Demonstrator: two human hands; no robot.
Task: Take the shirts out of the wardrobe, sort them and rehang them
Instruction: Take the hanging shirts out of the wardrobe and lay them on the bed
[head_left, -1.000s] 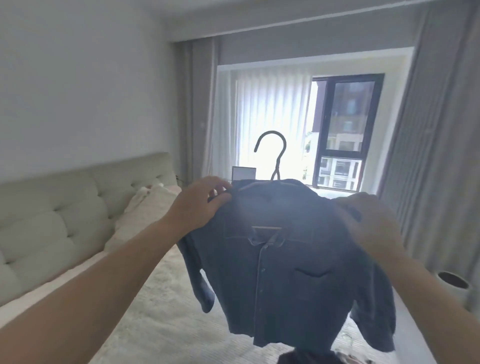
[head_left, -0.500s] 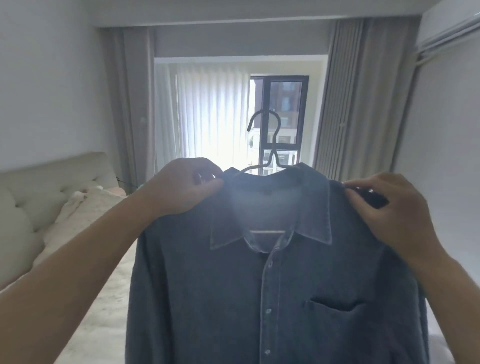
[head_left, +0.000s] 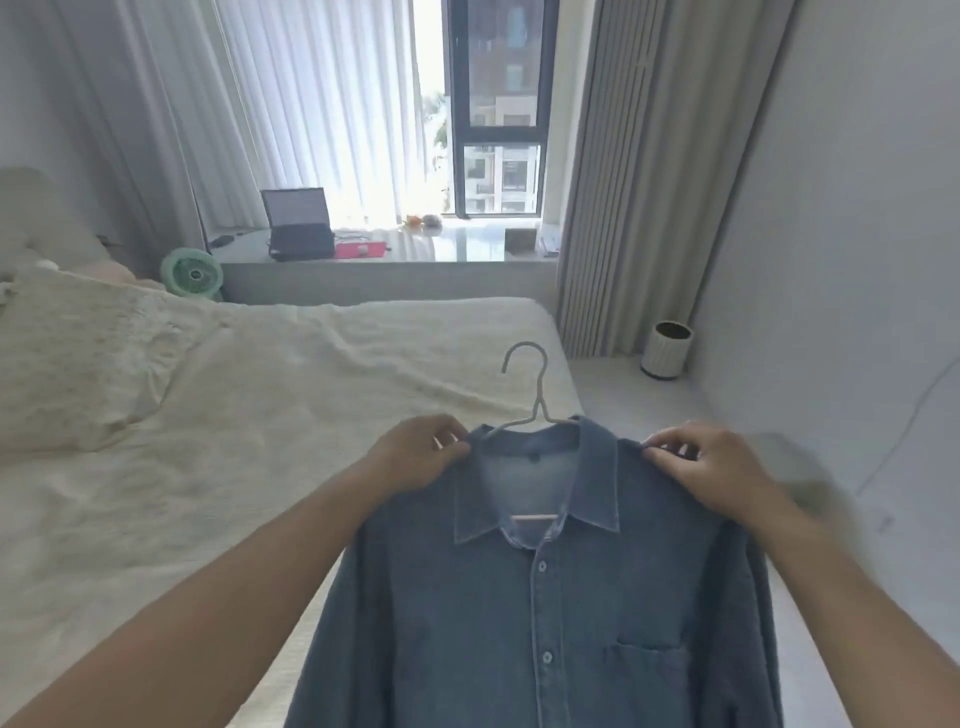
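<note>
A blue denim shirt (head_left: 545, 613) with a collar, buttons and a chest pocket hangs on a pale wire hanger (head_left: 535, 387). I hold it out in front of me over the right edge of the bed (head_left: 249, 426). My left hand (head_left: 418, 454) pinches its left shoulder beside the collar. My right hand (head_left: 711, 470) pinches its right shoulder. The hanger's hook stands up above the collar. The lower hem runs out of the frame. No wardrobe shows.
A cream-covered bed fills the left and middle, pillows (head_left: 78, 358) at the left. Behind it a window ledge (head_left: 395, 265) carries a laptop (head_left: 298, 226) and small items; a green fan (head_left: 192, 273) stands beside it. A white bin (head_left: 666, 349) sits on the floor by the grey curtain (head_left: 639, 171).
The view has tilted down from the window to the bed. The shirt has come lower and nearer, both hands keeping their hold on its shoulders.
</note>
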